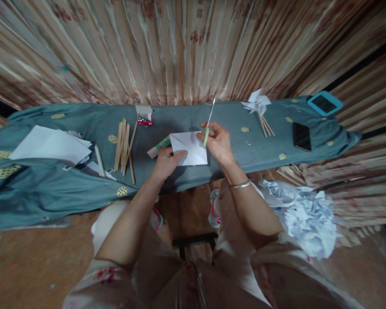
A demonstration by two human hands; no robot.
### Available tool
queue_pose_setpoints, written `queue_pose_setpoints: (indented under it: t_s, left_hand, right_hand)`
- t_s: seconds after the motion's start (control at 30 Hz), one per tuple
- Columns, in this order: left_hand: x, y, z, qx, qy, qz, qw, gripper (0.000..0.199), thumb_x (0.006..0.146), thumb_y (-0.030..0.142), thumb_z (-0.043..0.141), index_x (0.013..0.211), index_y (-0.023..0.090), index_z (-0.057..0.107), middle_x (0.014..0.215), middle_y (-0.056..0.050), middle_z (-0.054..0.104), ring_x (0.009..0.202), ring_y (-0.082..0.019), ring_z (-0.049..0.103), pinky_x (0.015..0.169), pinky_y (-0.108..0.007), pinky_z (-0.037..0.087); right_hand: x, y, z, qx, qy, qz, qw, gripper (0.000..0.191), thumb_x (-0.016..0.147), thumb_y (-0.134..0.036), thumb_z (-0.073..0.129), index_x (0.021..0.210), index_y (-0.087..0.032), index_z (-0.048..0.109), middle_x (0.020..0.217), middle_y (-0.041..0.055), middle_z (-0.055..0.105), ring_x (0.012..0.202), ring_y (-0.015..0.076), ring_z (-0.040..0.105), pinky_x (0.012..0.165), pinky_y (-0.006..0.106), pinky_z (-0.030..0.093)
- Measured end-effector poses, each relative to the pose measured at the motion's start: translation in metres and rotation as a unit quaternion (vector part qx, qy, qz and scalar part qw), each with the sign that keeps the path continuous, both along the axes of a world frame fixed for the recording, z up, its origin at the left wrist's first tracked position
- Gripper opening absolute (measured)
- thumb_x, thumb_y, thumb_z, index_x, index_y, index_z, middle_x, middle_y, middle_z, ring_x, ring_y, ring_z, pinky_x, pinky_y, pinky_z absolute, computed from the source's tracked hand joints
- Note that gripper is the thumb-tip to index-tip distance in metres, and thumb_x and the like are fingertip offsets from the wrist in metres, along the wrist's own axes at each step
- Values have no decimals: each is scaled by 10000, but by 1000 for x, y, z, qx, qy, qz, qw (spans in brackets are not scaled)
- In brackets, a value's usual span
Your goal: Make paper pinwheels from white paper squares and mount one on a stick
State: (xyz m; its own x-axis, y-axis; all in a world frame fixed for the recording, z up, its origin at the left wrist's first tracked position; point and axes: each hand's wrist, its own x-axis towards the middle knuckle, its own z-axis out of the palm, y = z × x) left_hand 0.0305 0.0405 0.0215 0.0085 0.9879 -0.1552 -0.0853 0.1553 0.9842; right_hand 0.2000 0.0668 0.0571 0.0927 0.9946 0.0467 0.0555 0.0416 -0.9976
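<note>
A square of white paper point(193, 154) with crease lines lies near the front edge of the cloth-covered table. My left hand point(169, 162) grips its left side, thumb on top. Scissors with a pale green handle point(206, 136) are in my right hand point(218, 141), their blades pointing up and away, above the paper's right edge. My right fingertips also reach the paper's upper right corner. A green and pale strip point(159, 146) sits partly under the paper, beside my left hand.
Wooden sticks point(124, 146), a small red box point(145, 119) and white sheets point(51, 143) are to the left. Paper pinwheels on sticks point(257, 103), a black phone point(301, 137) and a blue-framed device point(324, 103) are right. Crumpled paper point(309, 219) is heaped below the right side.
</note>
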Motion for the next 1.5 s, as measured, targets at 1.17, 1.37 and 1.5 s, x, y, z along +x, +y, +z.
queue_pose_setpoints:
  t_s: [1.17, 1.37, 1.5]
  left_hand:
    - [-4, 5, 8, 32, -38, 54, 997, 218, 571, 375, 775, 626, 171, 721, 648, -11, 680, 626, -146, 607, 703, -289, 519]
    - [18, -3, 3, 29, -120, -6, 992, 439, 606, 516, 832, 859, 166, 754, 902, -56, 742, 875, -192, 675, 801, -299, 526]
    - [37, -7, -3, 27, -138, -31, 990, 439, 606, 556, 841, 780, 174, 711, 827, -20, 707, 836, -180, 655, 798, -300, 533]
  right_hand:
    - [31, 15, 7, 33, 101, -141, 984, 356, 608, -400, 840, 831, -218, 629, 623, -77, 543, 561, 79, 481, 544, 240, 404]
    - [27, 20, 3, 21, 185, -169, 968, 307, 586, -318, 813, 802, -211, 622, 613, -86, 558, 568, 73, 492, 551, 220, 399]
    - [15, 19, 2, -6, 228, -147, 962, 318, 551, -275, 819, 803, -201, 639, 626, -81, 593, 590, 82, 532, 572, 228, 417]
